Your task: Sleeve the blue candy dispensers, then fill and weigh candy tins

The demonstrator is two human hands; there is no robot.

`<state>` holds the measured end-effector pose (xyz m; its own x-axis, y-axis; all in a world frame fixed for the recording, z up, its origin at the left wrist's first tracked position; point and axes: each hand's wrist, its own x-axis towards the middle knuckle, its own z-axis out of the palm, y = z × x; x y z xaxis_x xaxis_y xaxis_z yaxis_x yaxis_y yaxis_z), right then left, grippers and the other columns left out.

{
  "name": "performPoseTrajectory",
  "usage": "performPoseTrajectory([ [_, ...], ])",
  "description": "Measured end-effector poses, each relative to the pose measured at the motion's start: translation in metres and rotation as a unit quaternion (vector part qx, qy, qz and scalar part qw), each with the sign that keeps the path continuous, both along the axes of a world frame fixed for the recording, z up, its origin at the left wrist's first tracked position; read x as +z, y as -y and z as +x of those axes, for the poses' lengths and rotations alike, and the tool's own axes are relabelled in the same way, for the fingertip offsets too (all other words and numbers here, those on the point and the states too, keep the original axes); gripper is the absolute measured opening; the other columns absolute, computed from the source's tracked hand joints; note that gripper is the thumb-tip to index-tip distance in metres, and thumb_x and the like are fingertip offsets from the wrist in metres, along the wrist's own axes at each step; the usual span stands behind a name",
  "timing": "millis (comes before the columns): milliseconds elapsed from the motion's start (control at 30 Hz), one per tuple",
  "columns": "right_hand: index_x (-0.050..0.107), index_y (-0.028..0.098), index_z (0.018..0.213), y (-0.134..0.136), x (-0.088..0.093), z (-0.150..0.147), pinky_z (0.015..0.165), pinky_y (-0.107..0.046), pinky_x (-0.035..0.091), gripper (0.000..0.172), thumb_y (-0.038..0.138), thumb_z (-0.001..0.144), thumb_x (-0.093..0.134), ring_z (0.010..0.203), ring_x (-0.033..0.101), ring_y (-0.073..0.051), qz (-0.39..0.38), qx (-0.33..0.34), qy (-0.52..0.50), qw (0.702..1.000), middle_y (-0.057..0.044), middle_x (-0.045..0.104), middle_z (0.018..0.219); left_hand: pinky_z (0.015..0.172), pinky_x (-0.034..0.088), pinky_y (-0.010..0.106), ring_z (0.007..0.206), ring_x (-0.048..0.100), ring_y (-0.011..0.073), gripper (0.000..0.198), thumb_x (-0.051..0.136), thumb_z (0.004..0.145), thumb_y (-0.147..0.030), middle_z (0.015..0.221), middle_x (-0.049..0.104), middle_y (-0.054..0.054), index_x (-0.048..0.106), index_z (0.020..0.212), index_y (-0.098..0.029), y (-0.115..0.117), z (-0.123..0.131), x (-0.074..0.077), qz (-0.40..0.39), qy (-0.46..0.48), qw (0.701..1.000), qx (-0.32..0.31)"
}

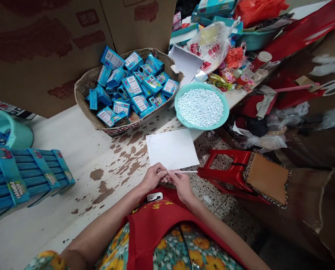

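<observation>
Head view: left hand (pixel 154 176), right hand (pixel 182 184) pinching thin white stick (pixel 190 172), jutting past right hand.

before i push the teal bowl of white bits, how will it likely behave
The teal bowl may feel heavy for its size, since white bits spread across it. They look loose, so a jolt could spill some. Near the table edge, it might tip if pushed outward.

A single head camera is looking forward and down from above the apron (pixel 152 220), close over the left hand (pixel 153 177) and right hand (pixel 182 185); it is facing the table (pixel 72 137) at a slant, the carton (pixel 44 67) standing farther off.
</observation>
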<state>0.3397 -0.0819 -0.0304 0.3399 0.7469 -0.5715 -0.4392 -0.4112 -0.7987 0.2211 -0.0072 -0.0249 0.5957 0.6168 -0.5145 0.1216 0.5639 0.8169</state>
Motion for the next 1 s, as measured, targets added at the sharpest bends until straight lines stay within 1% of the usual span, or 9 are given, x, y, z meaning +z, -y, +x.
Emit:
performPoseTrajectory([
  [133,0.067,0.013,0.071,0.004,-0.003,0.004,0.054,-0.023,0.038,0.035,0.047,0.064,0.075,0.056,0.052,-0.011,-0.042,0.024,-0.026,0.998,0.0,0.061,0.061,0.055,0.045,0.024,0.055,0.058,0.0121,0.017,0.058,0.075,-0.033,0.06,0.061,-0.001,0.052,0.074,-0.017,0.007,0.004,-0.006,0.007,-0.04,0.999,-0.018],
  [233,0.068,0.014,0.072,0.003,-0.003,0.016,0.056,-0.023,0.042,0.036,0.046,0.06,0.077,0.06,0.054,-0.011,-0.067,0.03,-0.036,0.997,-0.001,0.062,0.064,0.057,0.045,0.026,0.059,0.059,0.0138,0.022,0.057,0.076,-0.037,0.066,0.061,0.0,0.056,0.088,-0.017,-0.004,-0.003,-0.015,0.049,-0.075,0.994,-0.062],
  [300,0.067,0.016,0.075,0.004,-0.005,0.03,0.062,-0.025,0.047,0.034,0.044,0.06,0.078,0.067,0.058,-0.013,-0.062,-0.005,-0.039,0.997,-0.001,0.065,0.071,0.062,0.045,0.028,0.068,0.061,0.0163,0.033,0.055,0.078,-0.041,0.079,0.064,0.003,0.057,0.102,-0.018,-0.025,-0.013,-0.023,0.11,-0.137,0.983,-0.052],
  [433,0.065,0.019,0.075,0.016,-0.017,0.068,0.074,-0.031,0.053,0.034,0.045,0.058,0.079,0.079,0.064,-0.018,-0.057,-0.098,-0.02,0.993,-0.002,0.068,0.08,0.071,0.044,0.033,0.085,0.059,0.0223,0.043,0.043,0.085,-0.043,0.1,0.063,0.011,0.05,0.119,-0.017,-0.088,-0.028,-0.04,0.202,-0.338,0.917,0.069],
  [567,0.065,0.019,0.076,0.032,-0.035,0.091,0.075,-0.033,0.056,0.037,0.047,0.056,0.08,0.081,0.067,-0.021,-0.098,-0.134,-0.002,0.986,-0.006,0.071,0.082,0.076,0.04,0.035,0.09,0.057,0.0265,0.028,0.056,0.077,-0.04,0.091,0.062,0.011,0.059,0.092,-0.017,-0.133,-0.016,-0.058,0.218,-0.396,0.889,0.071],
  [667,0.066,0.02,0.079,0.036,-0.042,0.089,0.07,-0.032,0.057,0.036,0.046,0.057,0.08,0.078,0.068,-0.02,-0.127,-0.121,0.007,0.984,-0.006,0.072,0.083,0.074,0.038,0.034,0.089,0.055,0.0276,0.017,0.066,0.066,-0.029,0.087,0.06,0.01,0.054,0.069,-0.018,-0.142,-0.004,-0.069,0.207,-0.397,0.89,0.089],
  [733,0.067,0.02,0.081,0.036,-0.043,0.082,0.066,-0.031,0.057,0.036,0.045,0.059,0.078,0.076,0.068,-0.021,-0.14,-0.106,0.014,0.984,-0.006,0.071,0.082,0.073,0.038,0.032,0.086,0.055,0.025,0.013,0.063,0.067,-0.024,0.083,0.06,0.007,0.051,0.067,-0.019,-0.138,-0.003,-0.072,0.208,-0.383,0.895,0.098],
  [867,0.067,0.02,0.09,0.034,-0.042,0.074,0.067,-0.032,0.056,0.04,0.043,0.059,0.077,0.078,0.068,-0.022,-0.141,-0.098,0.013,0.985,-0.005,0.071,0.078,0.067,0.042,0.027,0.074,0.057,0.0168,0.012,0.05,0.079,-0.029,0.078,0.061,0.003,0.05,0.087,-0.02,-0.123,-0.015,-0.069,0.198,-0.282,0.932,0.112],
  [1000,0.066,0.02,0.085,0.031,-0.046,0.083,0.068,-0.032,0.055,0.034,0.038,0.057,0.075,0.074,0.067,-0.02,-0.114,-0.133,0.028,0.984,-0.003,0.069,0.071,0.056,0.044,0.024,0.062,0.057,0.0133,0.033,0.053,0.077,-0.038,0.077,0.063,0.001,0.046,0.103,-0.02,-0.112,-0.027,-0.051,0.068,-0.115,0.979,0.152],
])
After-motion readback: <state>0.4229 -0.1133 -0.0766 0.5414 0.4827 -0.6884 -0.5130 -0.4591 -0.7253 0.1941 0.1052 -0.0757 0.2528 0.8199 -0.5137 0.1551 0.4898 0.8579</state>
